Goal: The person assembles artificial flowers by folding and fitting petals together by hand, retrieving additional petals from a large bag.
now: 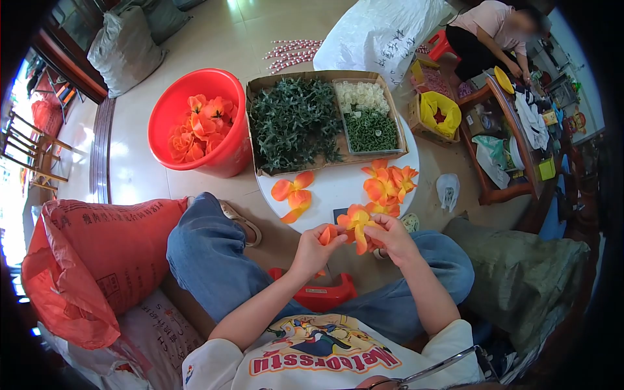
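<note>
Over the near edge of a round white table (331,188), my left hand (313,250) pinches an orange petal piece (327,234). Close beside it, my right hand (395,239) has its fingers closed on an orange-yellow artificial flower petal layer (357,224). More petals (389,185) are piled just beyond my right hand, and a few loose petals (294,194) lie on the table's left side. A cardboard tray (331,166) holds dark green plastic leaves (292,120) and a clear box (370,153) of white and green small parts.
A red bucket (239,156) of orange flowers stands left of the tray. Sacks sit on both sides of me: a red one (123,247) and a dark one (520,279). Another person (494,32) sits at the back right by a wooden table (500,195). A white bag (370,32) stands behind.
</note>
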`<state>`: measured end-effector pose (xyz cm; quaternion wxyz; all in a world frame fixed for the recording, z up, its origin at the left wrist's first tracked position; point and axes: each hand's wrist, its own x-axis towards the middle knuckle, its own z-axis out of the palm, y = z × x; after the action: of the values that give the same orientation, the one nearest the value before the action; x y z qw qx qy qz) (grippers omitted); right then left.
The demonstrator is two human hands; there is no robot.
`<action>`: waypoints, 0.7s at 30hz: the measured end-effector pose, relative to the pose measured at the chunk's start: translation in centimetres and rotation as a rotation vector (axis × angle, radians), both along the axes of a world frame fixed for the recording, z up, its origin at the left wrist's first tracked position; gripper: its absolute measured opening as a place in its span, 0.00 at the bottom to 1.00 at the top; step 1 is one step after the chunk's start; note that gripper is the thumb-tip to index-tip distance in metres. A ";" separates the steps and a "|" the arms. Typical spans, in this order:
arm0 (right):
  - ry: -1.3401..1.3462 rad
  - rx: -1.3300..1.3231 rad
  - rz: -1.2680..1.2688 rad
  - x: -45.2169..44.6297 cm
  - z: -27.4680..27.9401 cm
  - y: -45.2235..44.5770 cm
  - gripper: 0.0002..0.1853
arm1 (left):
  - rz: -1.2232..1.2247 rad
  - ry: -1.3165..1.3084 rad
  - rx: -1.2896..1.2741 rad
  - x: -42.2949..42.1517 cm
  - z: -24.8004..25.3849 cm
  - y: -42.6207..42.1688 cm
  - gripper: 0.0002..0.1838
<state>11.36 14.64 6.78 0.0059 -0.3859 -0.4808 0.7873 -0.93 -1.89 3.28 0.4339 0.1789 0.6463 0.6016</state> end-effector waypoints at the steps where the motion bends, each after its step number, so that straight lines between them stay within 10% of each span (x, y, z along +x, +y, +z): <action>1: 0.000 -0.029 -0.003 0.1 0.0 0.0 0.06 | -0.001 -0.010 -0.003 -0.1 -0.1 0.1 0.13; 21: 0.023 0.038 -0.034 0.0 -0.8 -0.3 0.06 | -0.252 -0.032 -0.103 -1.8 1.7 3.0 0.18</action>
<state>11.38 14.31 5.94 0.0324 -0.3847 -0.4891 0.7822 -2.74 1.13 5.02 0.5247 0.2265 0.6420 0.5111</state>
